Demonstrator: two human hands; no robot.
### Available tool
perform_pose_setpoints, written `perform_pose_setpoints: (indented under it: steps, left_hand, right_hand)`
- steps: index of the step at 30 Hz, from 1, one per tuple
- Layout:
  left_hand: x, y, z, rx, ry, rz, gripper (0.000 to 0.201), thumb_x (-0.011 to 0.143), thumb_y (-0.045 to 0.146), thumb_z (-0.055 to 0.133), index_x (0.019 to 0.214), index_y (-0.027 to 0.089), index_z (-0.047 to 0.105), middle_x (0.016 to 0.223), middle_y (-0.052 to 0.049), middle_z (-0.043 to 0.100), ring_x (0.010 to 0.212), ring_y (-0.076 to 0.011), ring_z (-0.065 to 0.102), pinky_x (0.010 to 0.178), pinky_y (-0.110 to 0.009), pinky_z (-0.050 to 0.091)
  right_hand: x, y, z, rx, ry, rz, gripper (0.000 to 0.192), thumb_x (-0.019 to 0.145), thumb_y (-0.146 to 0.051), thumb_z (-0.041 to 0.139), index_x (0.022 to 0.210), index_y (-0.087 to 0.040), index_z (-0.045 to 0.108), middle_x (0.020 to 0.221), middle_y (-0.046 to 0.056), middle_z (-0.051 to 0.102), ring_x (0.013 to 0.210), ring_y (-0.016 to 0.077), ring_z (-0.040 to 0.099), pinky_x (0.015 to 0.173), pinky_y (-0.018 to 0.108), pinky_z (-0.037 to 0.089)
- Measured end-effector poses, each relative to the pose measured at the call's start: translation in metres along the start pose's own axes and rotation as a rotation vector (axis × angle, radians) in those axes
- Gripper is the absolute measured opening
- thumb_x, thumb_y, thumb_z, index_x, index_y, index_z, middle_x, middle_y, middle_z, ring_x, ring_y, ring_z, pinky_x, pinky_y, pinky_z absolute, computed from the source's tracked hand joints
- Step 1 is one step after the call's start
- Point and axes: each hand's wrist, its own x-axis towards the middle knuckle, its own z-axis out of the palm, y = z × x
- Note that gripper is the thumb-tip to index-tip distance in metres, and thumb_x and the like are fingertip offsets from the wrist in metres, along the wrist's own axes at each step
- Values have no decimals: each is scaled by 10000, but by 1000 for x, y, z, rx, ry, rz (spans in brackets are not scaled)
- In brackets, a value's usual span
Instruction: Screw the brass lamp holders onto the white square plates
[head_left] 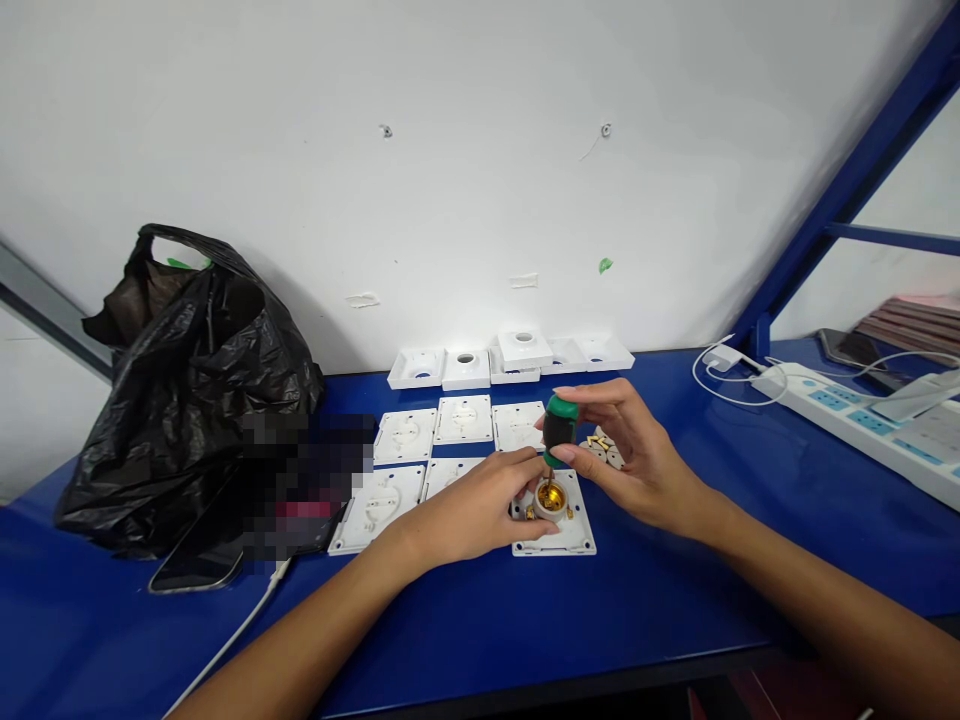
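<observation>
My right hand (630, 455) grips a short screwdriver (559, 428) with a green and black handle, held upright with its tip down in the brass socket (551, 497) of a white lamp-holder plate (574, 535). My left hand (472, 510) lies on that plate, its fingers pressed against the left side of the socket. Small brass parts (600, 442) lie just behind my right hand.
More white plates (409, 435) lie in rows behind and left, with white covers (465, 368) along the wall. A black plastic bag (187, 390) and a phone (196, 565) with a cable sit left. A white power strip (855, 420) lies right on the blue table (525, 620).
</observation>
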Motion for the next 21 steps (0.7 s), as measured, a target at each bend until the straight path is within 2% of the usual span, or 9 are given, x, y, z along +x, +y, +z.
perform_pose_setpoints:
  steps: [8, 18, 21]
  left_hand:
    - [-2, 4, -1, -16, 18, -10, 448, 943, 355, 785, 1342, 242, 616, 1151, -54, 676, 1030, -256, 639, 930, -366, 497]
    - [-1, 4, -2, -21, -3, -9, 412, 944, 361, 779, 1302, 231, 623, 1174, -59, 671, 1084, -271, 633, 964, -374, 482]
    - [0, 2, -1, -26, -12, -7, 349, 946, 376, 774, 1228, 222, 637, 1172, -60, 669, 1092, -273, 630, 962, -378, 482]
  right_hand:
    - [2, 2, 0, -45, 13, -48, 511, 983, -243, 727, 1423, -401, 518, 1146, 25, 613, 1077, 219, 672, 944, 423, 603]
    - [0, 4, 1, -34, 19, -51, 527, 981, -244, 732, 1431, -413, 516, 1139, 17, 611, 1056, 207, 664, 912, 401, 605]
    - [0, 5, 2, -39, 46, -42, 510, 968, -259, 748, 1414, -385, 536, 1145, 22, 634, 1027, 208, 681, 889, 401, 612]
